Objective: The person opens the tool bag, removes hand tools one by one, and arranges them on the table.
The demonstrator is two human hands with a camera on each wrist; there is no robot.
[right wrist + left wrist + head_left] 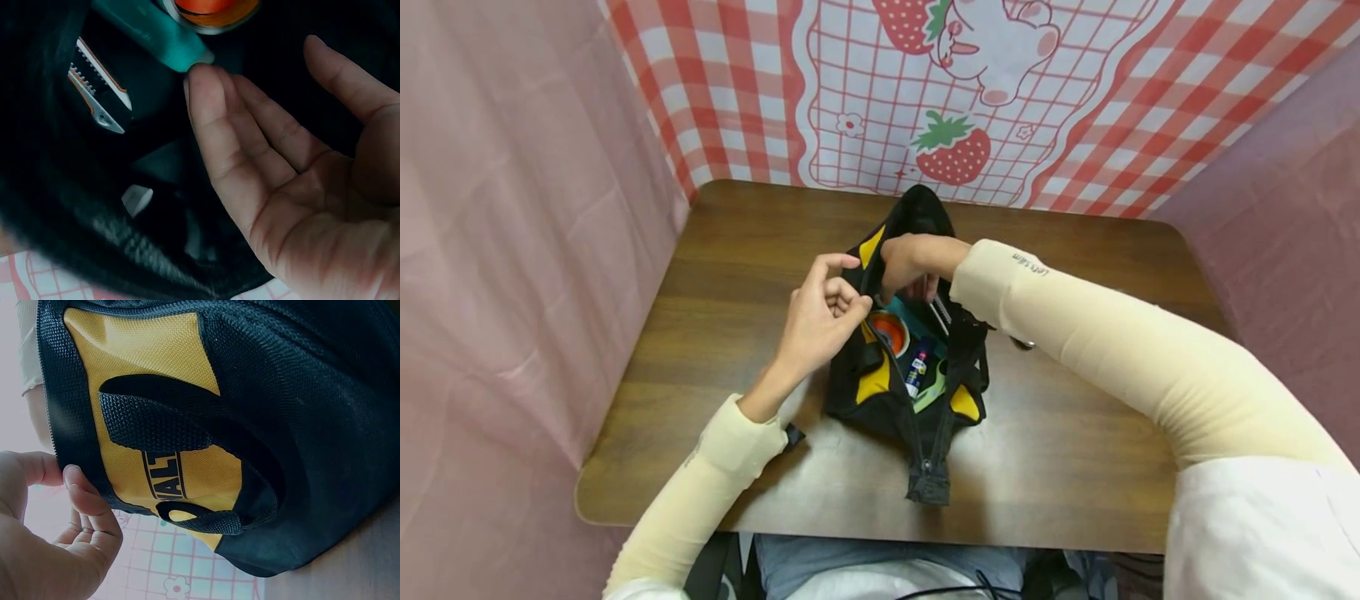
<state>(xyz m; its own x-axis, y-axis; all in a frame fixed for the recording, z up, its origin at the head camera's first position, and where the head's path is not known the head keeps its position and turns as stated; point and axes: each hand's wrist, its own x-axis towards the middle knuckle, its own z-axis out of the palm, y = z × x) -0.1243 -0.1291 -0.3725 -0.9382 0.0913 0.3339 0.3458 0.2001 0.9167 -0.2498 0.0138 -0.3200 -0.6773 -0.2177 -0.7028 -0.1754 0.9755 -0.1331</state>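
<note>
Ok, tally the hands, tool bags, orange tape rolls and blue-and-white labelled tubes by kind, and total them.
Hands: 2 (left hand, right hand)
Black-and-yellow tool bag: 1
Orange tape roll: 1
Blue-and-white labelled tube: 1
Total: 5

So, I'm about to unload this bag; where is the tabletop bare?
Bare tabletop lies between the left curtain and left hand, and at front right, between the bag and right sleeve. Crowded: the bag's inside, holding the right hand, orange roll and small tube.
</note>
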